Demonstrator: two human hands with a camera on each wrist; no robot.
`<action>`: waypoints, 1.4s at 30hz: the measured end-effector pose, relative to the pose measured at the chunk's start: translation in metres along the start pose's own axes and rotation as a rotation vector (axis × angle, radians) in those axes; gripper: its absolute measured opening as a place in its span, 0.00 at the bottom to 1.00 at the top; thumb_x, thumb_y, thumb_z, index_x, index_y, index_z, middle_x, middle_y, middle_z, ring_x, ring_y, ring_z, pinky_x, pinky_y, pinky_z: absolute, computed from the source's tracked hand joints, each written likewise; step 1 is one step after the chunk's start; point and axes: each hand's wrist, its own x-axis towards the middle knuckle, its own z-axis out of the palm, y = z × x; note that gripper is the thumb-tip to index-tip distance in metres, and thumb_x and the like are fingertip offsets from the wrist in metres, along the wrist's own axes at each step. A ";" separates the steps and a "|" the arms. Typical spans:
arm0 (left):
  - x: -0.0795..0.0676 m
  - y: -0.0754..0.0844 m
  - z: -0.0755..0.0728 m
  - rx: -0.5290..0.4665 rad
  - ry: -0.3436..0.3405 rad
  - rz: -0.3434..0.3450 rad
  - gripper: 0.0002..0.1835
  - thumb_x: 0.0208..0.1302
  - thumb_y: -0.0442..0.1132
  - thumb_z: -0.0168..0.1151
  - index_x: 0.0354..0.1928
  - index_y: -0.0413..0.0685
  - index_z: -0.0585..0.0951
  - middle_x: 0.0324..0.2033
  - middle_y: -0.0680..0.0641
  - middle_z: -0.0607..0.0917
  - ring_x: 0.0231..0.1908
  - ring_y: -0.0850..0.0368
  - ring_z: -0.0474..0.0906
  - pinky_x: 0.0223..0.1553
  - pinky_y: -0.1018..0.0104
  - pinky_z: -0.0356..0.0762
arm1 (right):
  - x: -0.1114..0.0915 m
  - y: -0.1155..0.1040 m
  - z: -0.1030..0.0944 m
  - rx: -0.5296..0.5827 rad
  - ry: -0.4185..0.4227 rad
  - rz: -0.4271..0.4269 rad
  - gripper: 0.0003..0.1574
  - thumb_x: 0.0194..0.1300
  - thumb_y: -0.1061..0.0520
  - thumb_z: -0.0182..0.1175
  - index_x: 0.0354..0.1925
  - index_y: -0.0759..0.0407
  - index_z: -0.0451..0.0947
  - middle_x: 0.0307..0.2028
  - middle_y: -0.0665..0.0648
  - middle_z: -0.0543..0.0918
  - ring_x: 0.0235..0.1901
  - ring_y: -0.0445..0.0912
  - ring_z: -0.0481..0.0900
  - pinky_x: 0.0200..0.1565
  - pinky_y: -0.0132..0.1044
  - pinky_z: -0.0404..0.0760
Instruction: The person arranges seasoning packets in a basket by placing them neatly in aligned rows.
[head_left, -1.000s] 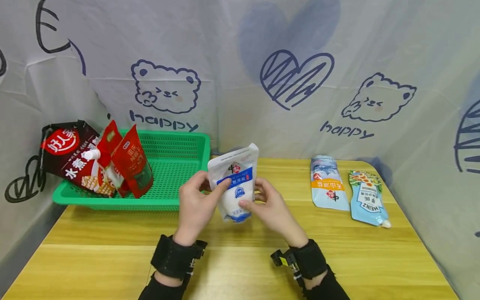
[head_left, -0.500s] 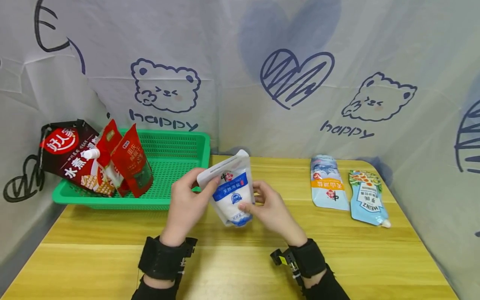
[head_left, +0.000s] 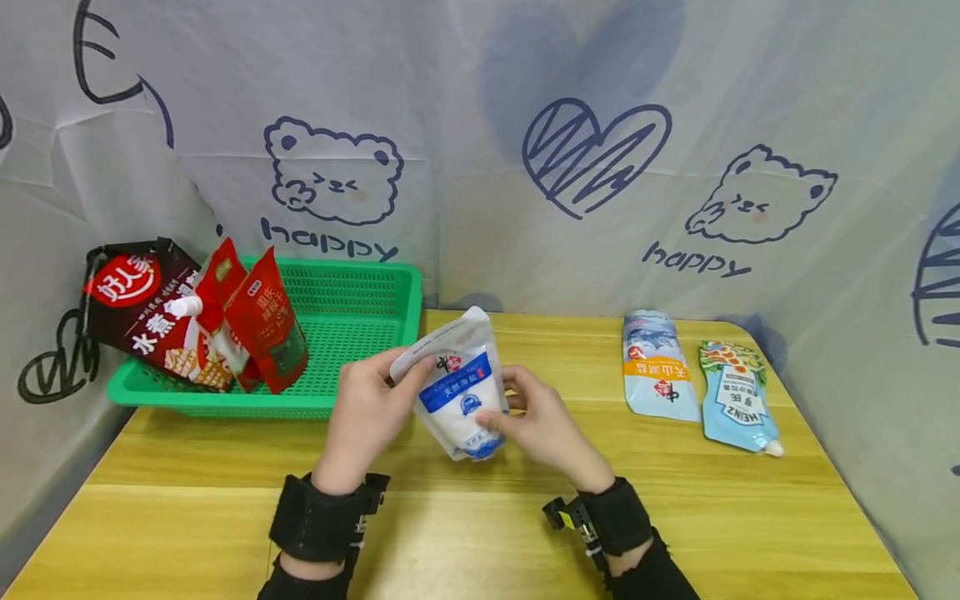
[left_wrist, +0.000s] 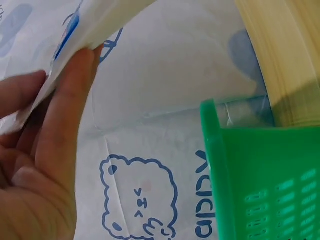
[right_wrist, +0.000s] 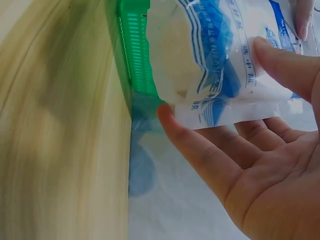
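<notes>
Head view: a person's two hands hold a white-and-blue pouch over the middle of a wooden table, its printed front facing the wearer and its top tilted toward the far left. The left hand pinches the thin upper left corner, thumb on the front. The right hand grips the lower right side, thumb on the front and fingers behind. At the table's far left corner sits a green basket; in its left part a dark red bag, a white cap and a bright red pouch lean close together. Near the far right corner lie a blue-and-orange pouch and, just beside it and closer to the right edge, a HEINZ pouch. A cloth backdrop with bear and heart drawings hangs behind the far edge.

Left wrist view: the pouch shows almost edge-on, caught between the thumb and fingers. The basket's corner stands apart at the lower right. This pinch probably serves best for steering, kept light so the film does not crease.

Right wrist view: the thumb presses the printed face, while the fingers spread behind and beneath the bottom seam. The bulging lower half looks heaviest, so this hand should bear the weight, palm well under it, while the other sets the tilt.
</notes>
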 end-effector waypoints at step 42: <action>0.070 0.004 -0.091 0.188 0.379 -0.067 0.16 0.73 0.42 0.65 0.46 0.34 0.90 0.37 0.36 0.91 0.22 0.77 0.76 0.12 0.75 0.58 | 0.048 -0.006 0.079 0.538 0.018 0.105 0.29 0.77 0.66 0.57 0.72 0.68 0.65 0.59 0.73 0.77 0.48 0.66 0.85 0.46 0.44 0.89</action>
